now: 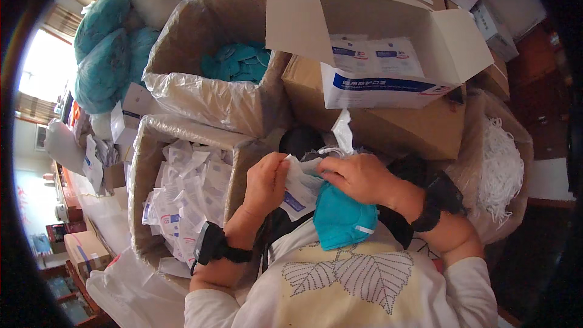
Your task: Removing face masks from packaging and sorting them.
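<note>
In front of my chest, my left hand (267,183) pinches the edge of a white plastic packet (302,187) with a blue patch. The packet hangs beside a teal folded face mask (344,215) that has a small white strip near its lower edge. My right hand (359,176) is closed on the mask's upper end, fingers curled toward the packet. A crumpled white strip (343,132) and some white loops stick up beyond my right hand. Where the packet's mouth meets the mask, my fingers partly hide them.
A lined box (149,130) on the left holds many white packets. Behind it, another lined box (200,98) holds teal masks. An open white carton (376,91) with packets stands on a brown box (419,130). White cords (501,170) fill a bag at right. Teal bundles (103,73) lie far left.
</note>
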{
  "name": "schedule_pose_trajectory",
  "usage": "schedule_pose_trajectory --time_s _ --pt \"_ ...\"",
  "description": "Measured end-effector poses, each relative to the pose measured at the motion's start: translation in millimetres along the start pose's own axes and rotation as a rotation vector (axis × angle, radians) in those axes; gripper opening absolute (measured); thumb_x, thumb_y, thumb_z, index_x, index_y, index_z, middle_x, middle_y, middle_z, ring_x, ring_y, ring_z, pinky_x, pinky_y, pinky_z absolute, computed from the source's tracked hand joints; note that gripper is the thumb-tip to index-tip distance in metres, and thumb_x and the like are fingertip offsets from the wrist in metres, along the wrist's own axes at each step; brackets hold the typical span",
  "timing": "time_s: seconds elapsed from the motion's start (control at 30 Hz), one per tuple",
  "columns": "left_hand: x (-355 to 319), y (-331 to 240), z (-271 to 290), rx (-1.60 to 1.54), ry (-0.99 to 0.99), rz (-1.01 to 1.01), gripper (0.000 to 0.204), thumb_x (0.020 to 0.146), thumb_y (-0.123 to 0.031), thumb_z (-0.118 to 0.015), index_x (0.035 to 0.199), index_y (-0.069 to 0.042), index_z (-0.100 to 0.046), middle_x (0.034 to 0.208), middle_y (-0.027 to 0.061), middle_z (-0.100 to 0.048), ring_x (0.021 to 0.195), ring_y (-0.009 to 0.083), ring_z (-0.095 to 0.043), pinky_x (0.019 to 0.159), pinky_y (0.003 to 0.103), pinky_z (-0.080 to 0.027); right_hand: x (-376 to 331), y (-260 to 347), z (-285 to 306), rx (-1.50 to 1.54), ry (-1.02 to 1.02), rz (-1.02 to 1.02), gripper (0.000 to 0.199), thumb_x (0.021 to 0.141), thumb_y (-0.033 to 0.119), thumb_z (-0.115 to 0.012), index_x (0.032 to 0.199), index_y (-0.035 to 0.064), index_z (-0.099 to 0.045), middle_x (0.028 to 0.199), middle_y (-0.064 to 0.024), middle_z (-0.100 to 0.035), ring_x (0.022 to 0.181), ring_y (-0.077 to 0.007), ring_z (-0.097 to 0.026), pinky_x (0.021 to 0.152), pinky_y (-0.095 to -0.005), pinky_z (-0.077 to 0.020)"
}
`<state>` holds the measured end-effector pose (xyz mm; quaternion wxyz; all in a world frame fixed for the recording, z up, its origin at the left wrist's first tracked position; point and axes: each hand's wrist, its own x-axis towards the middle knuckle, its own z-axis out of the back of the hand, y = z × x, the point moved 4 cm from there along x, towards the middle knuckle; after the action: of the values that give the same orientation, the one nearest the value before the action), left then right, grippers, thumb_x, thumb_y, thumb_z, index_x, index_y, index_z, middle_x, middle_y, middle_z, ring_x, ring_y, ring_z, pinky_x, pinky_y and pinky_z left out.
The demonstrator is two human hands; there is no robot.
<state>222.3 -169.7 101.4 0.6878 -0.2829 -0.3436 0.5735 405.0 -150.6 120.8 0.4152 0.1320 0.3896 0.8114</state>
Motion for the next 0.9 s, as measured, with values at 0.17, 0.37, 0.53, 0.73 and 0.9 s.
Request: schedule_pose_trajectory --time_s 0.17,0.37,0.53,0.73,0.9 --pt "0 2 -1 0.002 -0.017 -0.072 0.011 0.083 -0.010 -0.049 0.085 0.000 -0.055 0.074 0.0170 -0.056 0.068 0.0342 -0.056 0.060 0.036 -0.045 7 0 -4 -0.010 0.034 0.040 0.017 0.081 0.024 -0.053 0.087 0.0099 -0.060 0.078 -0.0138 -0.061 0.072 -0.0329 -0.058 0.062 -0.0399 -0.0458" --pt "0 3 2 0.022 -0.073 -0.035 0.010 0.083 -0.009 -0.049 0.085 -0.001 -0.054 0.074 0.0178 -0.055 0.069 0.0350 -0.056 0.060 0.037 -0.045 13 1 -6 0.179 0.018 0.002 0.015 0.081 0.020 -0.055 0.084 0.0058 -0.061 0.074 -0.0123 -0.061 0.067 -0.0243 -0.059 0.061 -0.0329 -0.0457" --pt "-6 23 14 0.050 -0.225 0.081 0.011 0.085 -0.009 -0.046 0.082 -0.001 -0.053 0.070 0.0171 -0.052 0.067 0.0356 -0.053 0.060 0.037 -0.043 8 6 21 0.478 -0.187 -0.096 0.016 0.083 0.018 -0.056 0.088 0.0037 -0.060 0.073 -0.0051 -0.059 0.065 -0.0131 -0.054 0.062 -0.0261 -0.0433" --pt "-50 118 134 0.377 -0.566 0.177 0.017 0.086 -0.013 -0.043 0.084 0.001 -0.052 0.075 0.0155 -0.051 0.070 0.0296 -0.050 0.064 0.036 -0.041 -18 -29 85 1.018 -0.654 -0.190 0.021 0.086 0.025 -0.055 0.097 0.0065 -0.057 0.087 0.0032 -0.055 0.081 -0.0055 -0.048 0.074 -0.0204 -0.0394" --pt "-137 211 258 0.828 -0.244 0.904 0.036 0.082 -0.016 -0.047 0.115 -0.001 -0.047 0.102 0.0181 -0.056 0.097 0.0347 -0.052 0.082 0.041 -0.042 -40 -38 104 0.719 -0.651 -0.249 0.018 0.087 0.022 -0.053 0.092 0.0054 -0.057 0.083 0.0046 -0.053 0.079 -0.0041 -0.045 0.071 -0.0193 -0.0382"
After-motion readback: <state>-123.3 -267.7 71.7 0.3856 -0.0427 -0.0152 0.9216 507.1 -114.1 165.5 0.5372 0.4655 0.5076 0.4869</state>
